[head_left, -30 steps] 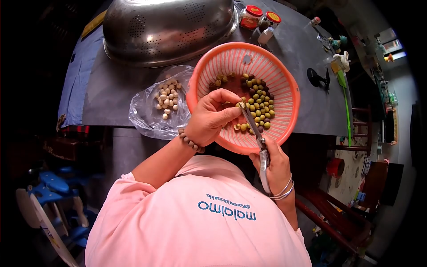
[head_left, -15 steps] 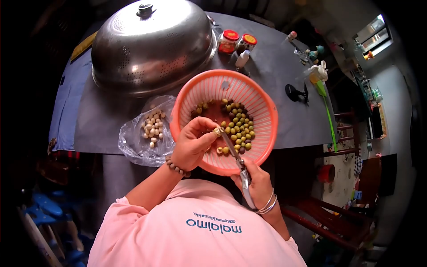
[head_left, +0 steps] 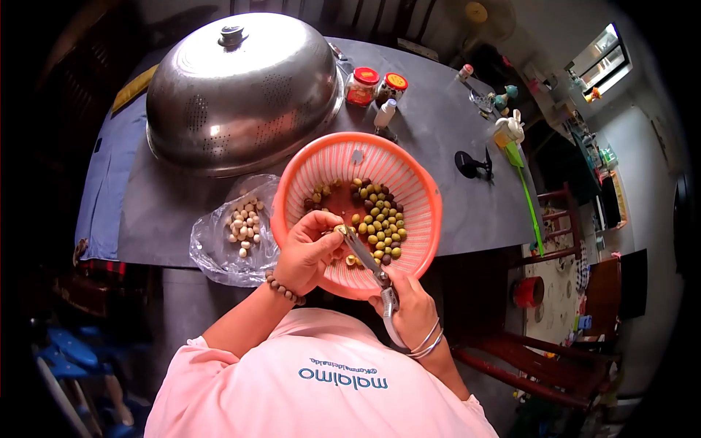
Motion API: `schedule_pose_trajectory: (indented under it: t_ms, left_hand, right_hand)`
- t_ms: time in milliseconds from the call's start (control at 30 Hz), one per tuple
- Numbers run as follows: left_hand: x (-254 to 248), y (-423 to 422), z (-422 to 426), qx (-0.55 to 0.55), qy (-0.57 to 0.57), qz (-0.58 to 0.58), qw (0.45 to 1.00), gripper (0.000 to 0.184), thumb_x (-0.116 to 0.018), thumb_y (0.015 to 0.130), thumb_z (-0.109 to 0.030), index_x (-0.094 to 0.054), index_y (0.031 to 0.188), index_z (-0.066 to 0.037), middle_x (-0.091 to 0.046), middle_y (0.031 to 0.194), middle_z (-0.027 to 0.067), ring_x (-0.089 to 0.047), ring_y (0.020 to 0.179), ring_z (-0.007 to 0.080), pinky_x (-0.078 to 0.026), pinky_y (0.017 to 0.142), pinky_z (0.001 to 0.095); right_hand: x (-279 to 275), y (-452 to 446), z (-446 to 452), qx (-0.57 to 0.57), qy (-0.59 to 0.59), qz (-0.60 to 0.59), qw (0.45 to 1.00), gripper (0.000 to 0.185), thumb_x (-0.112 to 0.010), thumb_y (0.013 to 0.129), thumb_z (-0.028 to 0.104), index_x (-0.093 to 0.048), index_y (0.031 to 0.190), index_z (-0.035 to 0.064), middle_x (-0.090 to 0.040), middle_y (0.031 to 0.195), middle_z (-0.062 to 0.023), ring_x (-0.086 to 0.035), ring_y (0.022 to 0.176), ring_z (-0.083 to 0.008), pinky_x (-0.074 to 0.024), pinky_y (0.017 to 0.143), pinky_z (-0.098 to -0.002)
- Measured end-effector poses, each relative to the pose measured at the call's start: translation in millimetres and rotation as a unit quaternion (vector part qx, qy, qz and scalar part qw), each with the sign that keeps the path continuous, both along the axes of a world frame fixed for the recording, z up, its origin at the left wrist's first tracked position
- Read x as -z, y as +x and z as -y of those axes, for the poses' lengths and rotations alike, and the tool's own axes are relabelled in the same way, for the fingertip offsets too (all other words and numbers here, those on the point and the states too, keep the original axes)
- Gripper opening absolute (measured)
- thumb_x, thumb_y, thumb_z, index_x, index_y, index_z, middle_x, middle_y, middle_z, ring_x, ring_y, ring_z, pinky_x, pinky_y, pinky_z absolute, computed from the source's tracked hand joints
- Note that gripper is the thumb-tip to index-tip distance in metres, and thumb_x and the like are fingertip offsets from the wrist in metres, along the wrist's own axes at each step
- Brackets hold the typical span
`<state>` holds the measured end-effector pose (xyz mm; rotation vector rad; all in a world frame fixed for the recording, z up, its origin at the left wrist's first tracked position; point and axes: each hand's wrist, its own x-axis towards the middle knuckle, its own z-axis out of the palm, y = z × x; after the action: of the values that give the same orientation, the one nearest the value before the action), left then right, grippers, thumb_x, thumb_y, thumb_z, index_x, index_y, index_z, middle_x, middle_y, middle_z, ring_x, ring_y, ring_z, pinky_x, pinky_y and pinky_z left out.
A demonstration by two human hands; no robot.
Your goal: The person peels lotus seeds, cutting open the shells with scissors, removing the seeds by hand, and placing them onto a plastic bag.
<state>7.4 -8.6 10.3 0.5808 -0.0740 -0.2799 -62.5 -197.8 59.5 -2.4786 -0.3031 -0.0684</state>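
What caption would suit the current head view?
Over a coral basket of green seeds, the left hand holds one seed at the tips of cutters in the right hand.

Glossy metal dome cover [head_left: 241, 95]; ribbed plastic basket [head_left: 405, 179]

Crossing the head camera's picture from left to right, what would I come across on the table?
Blue cloth, clear plastic bag, orange basket, black stand, green stick.
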Motion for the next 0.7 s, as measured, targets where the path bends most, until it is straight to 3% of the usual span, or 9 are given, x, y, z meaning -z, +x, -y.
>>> schedule_pose_trajectory:
  t_ms: [200, 233, 267, 400, 467, 500, 700]
  left_hand:
    - [1.3, -2.0, 1.3, -0.004, 0.015, -0.004, 1.000, 0.013, -0.062, 0.085, -0.006, -0.057, 0.097, -0.006, -0.064, 0.089, 0.0044, -0.060, 0.071, 0.0097, -0.049, 0.062, 0.0213]
    - [2.4, -1.7, 1.4, -0.008, 0.009, -0.009, 1.000, 0.012, -0.061, 0.085, -0.005, -0.057, 0.097, -0.005, -0.065, 0.088, 0.0061, -0.062, 0.069, 0.0102, -0.051, 0.063, 0.0212]
    - [3.5, -1.0, 0.6, -0.013, 0.011, -0.018, 1.000, 0.012, -0.061, 0.085, -0.005, -0.057, 0.097, -0.005, -0.065, 0.088, 0.0061, -0.062, 0.069, 0.0102, -0.051, 0.063, 0.0212]
    - [5.8, -1.5, -2.6, -0.004, 0.026, 0.002, 1.000, 0.014, -0.060, 0.086, -0.004, -0.058, 0.100, -0.002, -0.065, 0.094, 0.0072, -0.065, 0.082, 0.0134, -0.054, 0.073, 0.0258]
    - [5.7, -1.1, -2.9, 0.000, 0.025, 0.011, 1.000, 0.015, -0.060, 0.086, -0.005, -0.057, 0.101, -0.001, -0.064, 0.096, 0.0081, -0.065, 0.083, 0.0144, -0.054, 0.075, 0.0271]
    - [6.4, -0.9, -3.7, 0.005, 0.022, 0.015, 1.000, 0.016, -0.059, 0.087, -0.005, -0.057, 0.102, 0.000, -0.064, 0.097, 0.0086, -0.065, 0.085, 0.0151, -0.054, 0.076, 0.0275]
    - [4.6, 2.0, -5.6, 0.010, 0.013, 0.033, 0.999, 0.017, -0.058, 0.087, -0.004, -0.057, 0.104, 0.000, -0.064, 0.098, 0.0093, -0.065, 0.086, 0.0169, -0.054, 0.076, 0.0281]
  right_hand:
    - [-2.1, -0.2, 0.2, 0.003, -0.006, -0.002, 1.000, 0.043, -0.071, 0.074, 0.019, -0.051, 0.111, 0.0100, -0.054, 0.078, -0.0161, -0.057, 0.072, -0.0363, -0.0465, 0.061, -0.0427]
    - [-5.1, -0.8, -0.6, 0.005, -0.011, -0.028, 1.000, 0.048, -0.071, 0.073, 0.009, -0.050, 0.116, 0.0062, -0.058, 0.091, -0.0184, -0.060, 0.079, -0.0376, -0.0483, 0.066, -0.0395]
    - [-4.8, -0.5, -0.8, 0.003, -0.009, -0.021, 1.000, 0.048, -0.071, 0.073, 0.008, -0.050, 0.116, 0.0053, -0.058, 0.090, -0.0183, -0.060, 0.077, -0.0361, -0.0483, 0.066, -0.0388]
    - [-0.8, -1.1, -0.6, 0.001, -0.005, -0.026, 1.000, 0.047, -0.071, 0.073, 0.007, -0.051, 0.115, 0.0047, -0.058, 0.086, -0.0173, -0.060, 0.072, -0.0334, -0.0481, 0.063, -0.0373]
    - [2.1, -0.3, 1.7, 0.003, -0.026, -0.018, 0.999, 0.049, -0.071, 0.075, 0.018, -0.050, 0.118, 0.0094, -0.057, 0.082, -0.0158, -0.060, 0.070, -0.0353, -0.0484, 0.059, -0.0415]
    - [-1.7, -0.3, -0.3, 0.009, -0.023, -0.026, 0.999, 0.043, -0.071, 0.074, 0.008, -0.053, 0.113, 0.0035, -0.058, 0.084, -0.0169, -0.059, 0.068, -0.0312, -0.0477, 0.062, -0.0350]
    - [1.7, 0.8, -0.2, 0.004, 0.028, -0.037, 0.999, 0.043, -0.071, 0.074, 0.007, -0.053, 0.112, 0.0013, -0.059, 0.080, -0.0160, -0.059, 0.063, -0.0270, -0.0477, 0.060, -0.0319]
